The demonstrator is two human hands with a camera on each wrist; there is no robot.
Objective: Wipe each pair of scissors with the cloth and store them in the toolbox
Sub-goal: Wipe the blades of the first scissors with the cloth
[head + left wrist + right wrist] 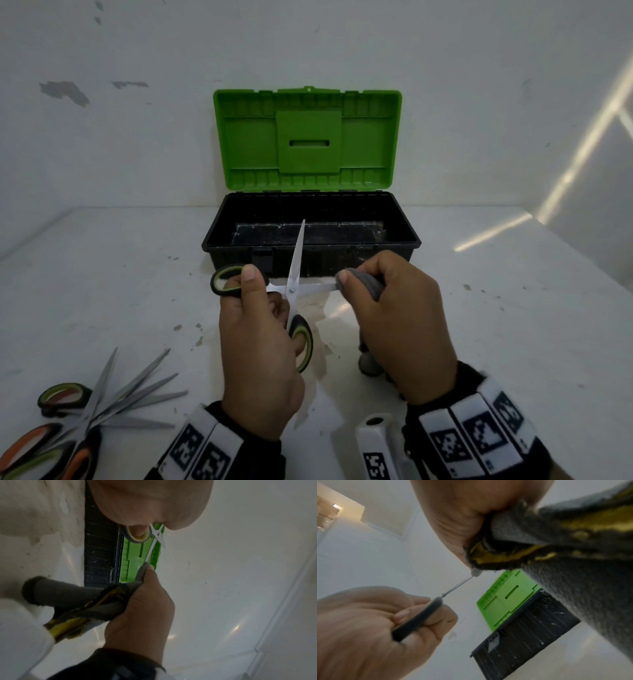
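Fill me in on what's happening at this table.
A person is cleaning scissors. The left hand holds an opened green-handled pair of scissors, while the right hand pinches a grey cloth over one blade. The toolbox sits open behind, with no scissors visible inside. More scissors lie at the left.

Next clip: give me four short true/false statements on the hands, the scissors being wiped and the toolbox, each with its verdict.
1. The toolbox lid is closed. False: it stands open.
2. The right hand pinches the cloth around one blade of the open scissors. True.
3. The left hand is empty. False: it grips the scissors' handles.
4. More scissors lie on the table at the person's left. True.
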